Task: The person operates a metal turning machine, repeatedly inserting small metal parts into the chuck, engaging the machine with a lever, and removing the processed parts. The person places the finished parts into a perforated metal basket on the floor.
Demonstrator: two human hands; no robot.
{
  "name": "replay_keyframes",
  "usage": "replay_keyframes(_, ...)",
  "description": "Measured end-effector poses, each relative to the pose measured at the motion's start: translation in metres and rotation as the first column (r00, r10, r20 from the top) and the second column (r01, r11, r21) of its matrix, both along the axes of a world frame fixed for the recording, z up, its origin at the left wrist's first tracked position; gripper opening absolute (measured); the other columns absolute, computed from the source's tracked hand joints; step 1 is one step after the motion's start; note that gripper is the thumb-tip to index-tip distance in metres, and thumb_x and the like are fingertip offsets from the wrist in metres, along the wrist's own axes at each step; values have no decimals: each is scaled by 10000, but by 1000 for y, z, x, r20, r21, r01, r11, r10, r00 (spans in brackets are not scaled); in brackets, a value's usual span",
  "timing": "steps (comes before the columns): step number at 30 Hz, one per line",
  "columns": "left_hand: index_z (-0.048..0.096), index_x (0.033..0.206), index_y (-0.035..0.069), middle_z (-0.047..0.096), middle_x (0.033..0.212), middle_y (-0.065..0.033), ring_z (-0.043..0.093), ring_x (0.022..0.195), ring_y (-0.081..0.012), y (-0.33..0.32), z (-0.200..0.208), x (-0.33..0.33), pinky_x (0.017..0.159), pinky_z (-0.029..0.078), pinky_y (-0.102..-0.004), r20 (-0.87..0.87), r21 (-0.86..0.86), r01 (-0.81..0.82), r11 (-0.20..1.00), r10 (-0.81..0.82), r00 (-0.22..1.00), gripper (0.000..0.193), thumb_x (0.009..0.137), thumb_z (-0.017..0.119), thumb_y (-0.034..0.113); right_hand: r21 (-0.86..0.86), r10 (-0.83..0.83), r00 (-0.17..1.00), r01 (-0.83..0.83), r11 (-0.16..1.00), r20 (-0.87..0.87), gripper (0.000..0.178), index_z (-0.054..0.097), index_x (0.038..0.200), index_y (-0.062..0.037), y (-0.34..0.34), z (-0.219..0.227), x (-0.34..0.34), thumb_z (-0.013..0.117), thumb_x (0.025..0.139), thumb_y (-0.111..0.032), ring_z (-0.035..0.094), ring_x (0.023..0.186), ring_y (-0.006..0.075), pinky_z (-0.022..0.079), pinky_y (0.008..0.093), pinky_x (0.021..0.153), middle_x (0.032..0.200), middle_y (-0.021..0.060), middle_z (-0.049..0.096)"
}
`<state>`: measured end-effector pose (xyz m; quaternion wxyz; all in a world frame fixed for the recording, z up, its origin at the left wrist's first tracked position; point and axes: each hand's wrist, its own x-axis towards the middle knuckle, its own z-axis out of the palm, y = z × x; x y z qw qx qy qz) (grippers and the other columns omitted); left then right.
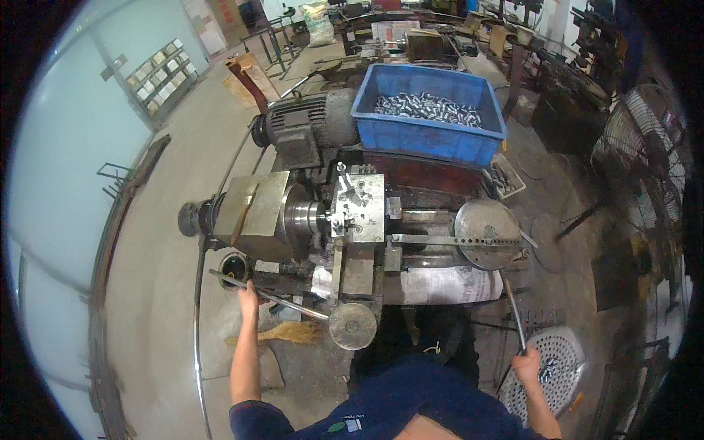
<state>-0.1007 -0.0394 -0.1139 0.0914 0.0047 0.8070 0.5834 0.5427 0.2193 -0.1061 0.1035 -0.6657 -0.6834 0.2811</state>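
Observation:
My left hand (248, 297) is closed round a slanting metal lever (297, 306), which runs to a small round disc (353, 328) at the front of a lathe. On the right, my right hand (526, 364) grips the lower end of another metal lever (515, 315). That one reaches up toward a large round disc (480, 218) at the lathe's right end. Between the two levers sits a tool block (371, 192) with bolts on top, close to the shiny spindle (302, 219). Whether a workpiece is in the spindle is too small to tell.
Behind the lathe stands a blue crate (433, 138) holding many small metal parts, beside a motor (315, 121). A perforated pale basin (568, 350) with a few metal pieces lies low at right. A brush (242, 220) rests on the headstock. A broom (293, 332) lies left; a fan (638, 158) stands right.

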Motion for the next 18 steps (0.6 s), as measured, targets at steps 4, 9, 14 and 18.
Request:
replay_keyframes(4, 502, 808, -100, 583, 662, -165, 604, 489, -274, -3, -6, -12, 387, 528, -346, 40, 18, 65, 998, -65, 997, 379, 871, 480, 273, -107, -100, 902, 60, 992, -419, 222, 552, 765, -11, -29, -20, -12, 599, 575, -115, 488, 584, 139, 396, 294, 521, 614, 47, 509)
replay_keyframes(9, 511, 760, -110, 569, 613, -164, 592, 449, -284, -5, -13, -17, 368, 514, -346, 7, 19, 37, 999, -37, 999, 402, 864, 483, 277, -125, -68, 939, 27, 992, -337, 263, 556, 816, -16, -41, 14, -37, 601, 583, -128, 464, 585, 131, 395, 289, 529, 633, 23, 508)
replay_keyframes(14, 486, 785, -89, 561, 600, -163, 589, 434, -282, -19, -13, -30, 362, 513, -348, 120, -125, 180, 976, -166, 979, 453, 876, 466, 354, 34, 73, 947, -66, 997, -312, 298, 556, 824, -2, -41, -22, -20, 614, 563, -135, 451, 579, 139, 398, 306, 531, 611, 34, 495)
replay_keyframes(18, 547, 793, -101, 597, 591, -205, 598, 435, -289, -17, 3, -28, 346, 473, -341, 193, -209, 228, 951, -189, 963, 448, 878, 451, 329, 2, 27, 919, -29, 1000, -392, 326, 558, 829, 11, -16, -23, -3, 608, 546, -143, 478, 551, 202, 411, 346, 530, 607, 84, 514)
